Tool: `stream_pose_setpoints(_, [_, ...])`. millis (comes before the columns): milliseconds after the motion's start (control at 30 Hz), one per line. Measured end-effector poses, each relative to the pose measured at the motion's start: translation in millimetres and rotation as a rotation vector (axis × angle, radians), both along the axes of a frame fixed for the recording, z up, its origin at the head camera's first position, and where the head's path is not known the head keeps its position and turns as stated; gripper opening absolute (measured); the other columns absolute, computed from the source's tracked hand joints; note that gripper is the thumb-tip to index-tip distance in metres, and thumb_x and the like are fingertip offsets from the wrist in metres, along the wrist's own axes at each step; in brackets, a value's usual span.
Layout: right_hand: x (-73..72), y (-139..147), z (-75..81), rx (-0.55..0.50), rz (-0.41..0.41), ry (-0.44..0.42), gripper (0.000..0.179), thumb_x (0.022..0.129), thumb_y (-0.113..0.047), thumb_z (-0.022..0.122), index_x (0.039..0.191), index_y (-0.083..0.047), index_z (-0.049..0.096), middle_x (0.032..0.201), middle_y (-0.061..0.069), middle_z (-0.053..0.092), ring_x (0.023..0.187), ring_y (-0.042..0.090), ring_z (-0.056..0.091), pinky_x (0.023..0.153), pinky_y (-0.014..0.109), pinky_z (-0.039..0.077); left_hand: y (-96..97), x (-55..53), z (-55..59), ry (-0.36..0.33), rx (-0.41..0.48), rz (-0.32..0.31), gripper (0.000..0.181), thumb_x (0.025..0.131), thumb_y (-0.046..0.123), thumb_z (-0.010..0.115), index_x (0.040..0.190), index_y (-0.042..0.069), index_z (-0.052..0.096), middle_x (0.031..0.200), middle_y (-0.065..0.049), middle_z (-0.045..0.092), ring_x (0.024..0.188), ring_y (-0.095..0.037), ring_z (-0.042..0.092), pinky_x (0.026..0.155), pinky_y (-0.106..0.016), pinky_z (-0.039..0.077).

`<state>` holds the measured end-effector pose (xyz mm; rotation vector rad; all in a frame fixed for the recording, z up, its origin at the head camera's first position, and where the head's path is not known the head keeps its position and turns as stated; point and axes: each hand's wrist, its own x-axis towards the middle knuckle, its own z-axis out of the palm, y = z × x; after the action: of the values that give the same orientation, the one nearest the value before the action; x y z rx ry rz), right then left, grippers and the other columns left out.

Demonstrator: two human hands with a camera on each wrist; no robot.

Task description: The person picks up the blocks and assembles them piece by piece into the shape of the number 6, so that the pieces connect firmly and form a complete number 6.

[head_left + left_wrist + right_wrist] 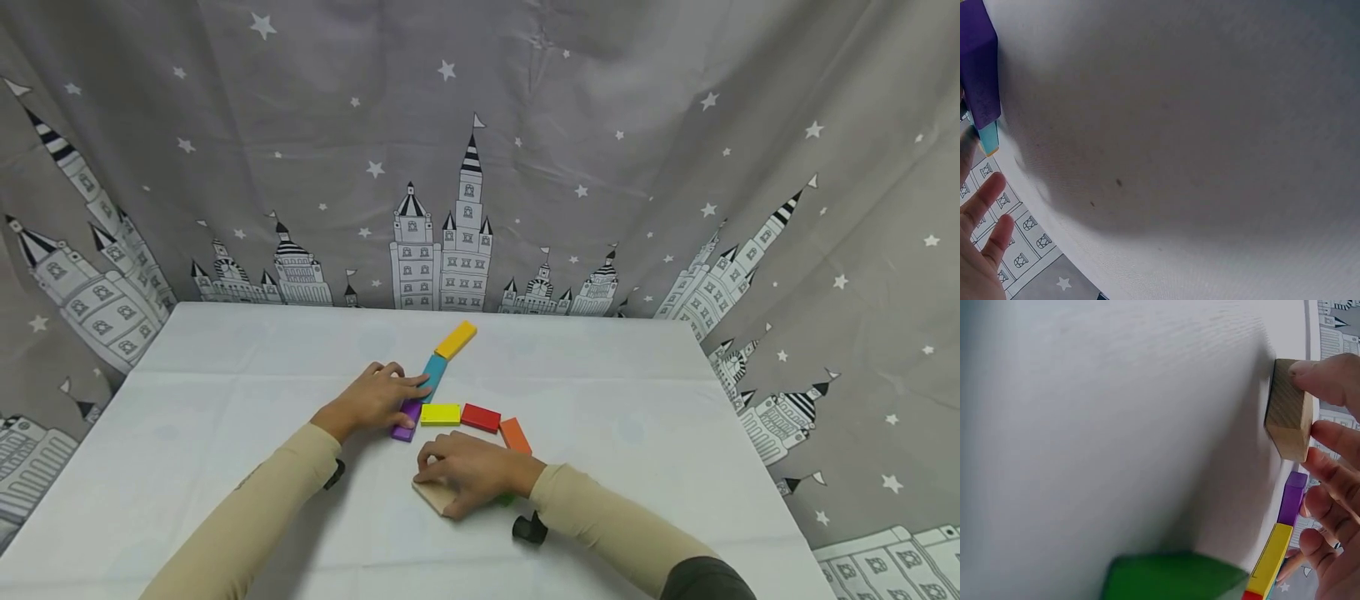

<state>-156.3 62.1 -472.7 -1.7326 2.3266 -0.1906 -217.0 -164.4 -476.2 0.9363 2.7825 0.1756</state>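
Observation:
My left hand lies over a purple block and a light blue block, its thumb on the purple one and fingertips on the blue. In the left wrist view, two of its fingers stretch out straight near the purple block. My right hand pinches a plain wooden block between thumb and fingers, low on the white table. The right wrist view shows the thumb on one side of that wooden block and fingertips on the other. A green block is mostly hidden under the right hand in the head view.
An amber block continues the line beyond the blue one. Yellow, red and orange blocks curve from the purple block toward the right wrist. A grey castle-print curtain hangs behind the white table.

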Motion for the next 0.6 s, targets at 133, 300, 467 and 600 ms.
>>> stream_pose_setpoints(133, [0.6, -5, -1.8, -0.011, -0.028, 0.017, 0.049, 0.083, -0.041, 0.071, 0.127, -0.023, 0.065, 0.12, -0.008, 0.053, 0.101, 0.006, 0.046, 0.089, 0.013, 0.035, -0.6, 0.1, 0.2, 0.003, 0.004, -0.014, 0.068, 0.083, 0.048, 0.068, 0.142, 0.02, 0.048, 0.149, -0.003, 0.043, 0.124, -0.031, 0.044, 0.106, -0.057, 0.03])
stream_pose_setpoints(300, [-0.2, -10, -3.4, -0.008, -0.048, 0.02, 0.05, 0.084, -0.043, 0.069, 0.129, -0.022, 0.063, 0.122, -0.006, 0.053, 0.106, 0.008, 0.047, 0.094, 0.016, 0.036, -1.0, 0.9, 2.1, 0.008, 0.002, -0.033, 0.067, 0.084, 0.049, 0.067, 0.142, 0.019, 0.05, 0.148, -0.005, 0.044, 0.132, -0.036, 0.039, 0.108, -0.06, 0.027])
stream_pose_setpoints(467, [-0.9, -14, -4.5, -0.018, -0.071, 0.028, 0.05, 0.085, -0.044, 0.069, 0.13, -0.022, 0.063, 0.124, -0.005, 0.054, 0.11, 0.01, 0.047, 0.099, 0.018, 0.036, -0.4, -0.1, 2.3, 0.007, -0.009, -0.034, 0.068, 0.084, 0.049, 0.067, 0.142, 0.019, 0.05, 0.149, -0.005, 0.043, 0.134, -0.037, 0.037, 0.109, -0.059, 0.026])
stream_pose_setpoints(600, [-1.1, -18, -5.6, -0.034, -0.097, 0.021, 0.052, 0.086, -0.046, 0.068, 0.131, -0.022, 0.062, 0.124, -0.006, 0.053, 0.11, 0.011, 0.047, 0.099, 0.017, 0.036, -0.4, 0.3, 2.6, 0.01, -0.007, -0.029, 0.068, 0.084, 0.049, 0.068, 0.142, 0.019, 0.05, 0.148, -0.005, 0.044, 0.134, -0.037, 0.037, 0.109, -0.06, 0.026])
